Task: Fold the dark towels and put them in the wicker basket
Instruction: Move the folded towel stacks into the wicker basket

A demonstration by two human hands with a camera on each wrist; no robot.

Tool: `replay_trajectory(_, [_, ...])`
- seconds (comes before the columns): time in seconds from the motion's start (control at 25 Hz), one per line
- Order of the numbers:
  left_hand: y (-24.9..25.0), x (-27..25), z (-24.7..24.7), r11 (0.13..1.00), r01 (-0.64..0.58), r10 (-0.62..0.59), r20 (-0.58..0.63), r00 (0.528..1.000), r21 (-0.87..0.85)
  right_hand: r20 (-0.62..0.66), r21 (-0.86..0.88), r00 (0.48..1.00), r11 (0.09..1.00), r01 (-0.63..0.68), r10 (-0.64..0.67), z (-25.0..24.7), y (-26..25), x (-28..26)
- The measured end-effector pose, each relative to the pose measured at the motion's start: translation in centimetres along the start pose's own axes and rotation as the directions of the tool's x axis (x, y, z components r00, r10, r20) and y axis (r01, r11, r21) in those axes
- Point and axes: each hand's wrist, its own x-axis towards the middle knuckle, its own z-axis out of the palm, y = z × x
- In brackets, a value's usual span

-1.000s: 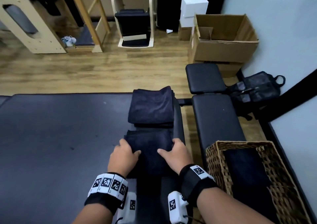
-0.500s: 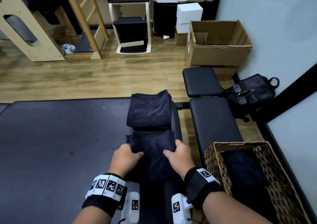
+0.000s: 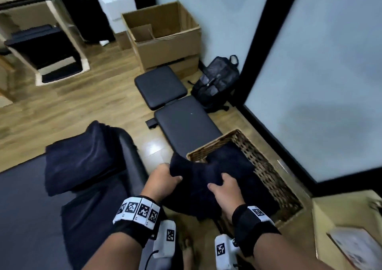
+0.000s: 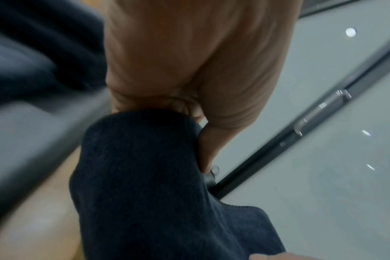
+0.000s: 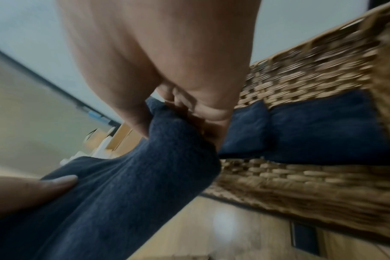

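Gripping one folded dark towel (image 3: pixel 198 185) with both hands, carrying it in the air over the near left corner of the wicker basket (image 3: pixel 268 166). Left hand (image 3: pixel 163 182) is clamping the towel's left edge, thumb on top, fingers curled under. Right hand (image 3: pixel 224 189) is doing the same on the right edge, fingers wrapped round the fabric. Basket is sitting on the wood floor (image 3: pixel 62 112) beside the black bench (image 3: pixel 184 123), already holding a dark towel inside (image 5: pixel 323 130). A stack of folded towels (image 3: pixel 82 156) is lying on the padded table (image 3: pixel 26 212), left of the hands. Frames are motion-blurred.
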Motion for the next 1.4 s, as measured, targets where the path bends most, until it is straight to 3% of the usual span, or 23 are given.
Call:
replay_trajectory(0.16, [6.2,3.2,5.7,0.999,-0.048,0.044,0.135,0.99,0.023,-0.127,0.16,0.979,0.978,-0.136,0.157,-6.1,3.6,1.6])
replay_trajectory(0.32, [10.3,6.6,11.6,0.999,-0.02,0.032,0.294,0.955,-0.044,-0.254,0.327,0.926,0.926,-0.187,0.277,-11.8,6.4,2.4])
replay_trajectory(0.4, [11.9,8.3,14.8,0.996,-0.06,0.029,0.373,0.927,0.071,-0.283,0.36,0.902,0.908,-0.214,0.325,-13.7,8.3,3.1])
replay_trajectory(0.68, [12.9,13.1,24.4,0.895,-0.278,0.041,0.557,0.83,0.348,-0.313,0.396,0.78,0.821,-0.411,0.541,-13.1,14.3,6.4])
replay_trajectory(0.76, [12.5,14.2,26.1,0.88,-0.326,0.079,0.569,0.818,0.345,-0.346,0.398,0.736,0.802,-0.446,0.582,-12.2,14.7,7.8])
replay_trajectory(0.88, [11.8,15.7,27.7,0.924,-0.314,0.159,0.529,0.834,0.219,-0.365,0.37,0.723,0.804,-0.465,0.586,-10.8,14.6,9.5])
replay_trajectory(1.0, [11.4,16.3,28.4,0.93,-0.318,0.187,0.509,0.84,0.183,-0.356,0.393,0.678,0.762,-0.515,0.643,-10.5,14.8,10.2])
replay_trajectory(1.16, [10.4,16.3,30.2,0.843,-0.392,0.112,0.592,0.798,0.369,-0.268,0.482,0.576,0.625,-0.614,0.772,-10.5,16.8,11.8])
replay_trajectory(1.24, [10.1,16.2,30.8,0.806,-0.435,0.109,0.621,0.776,0.401,-0.25,0.511,0.55,0.591,-0.624,0.797,-10.4,17.2,12.2])
replay_trajectory(1.4, [10.7,15.6,30.7,0.694,-0.609,0.346,0.564,0.75,0.384,-0.26,0.518,0.538,0.586,-0.623,0.802,-10.6,16.7,12.3])
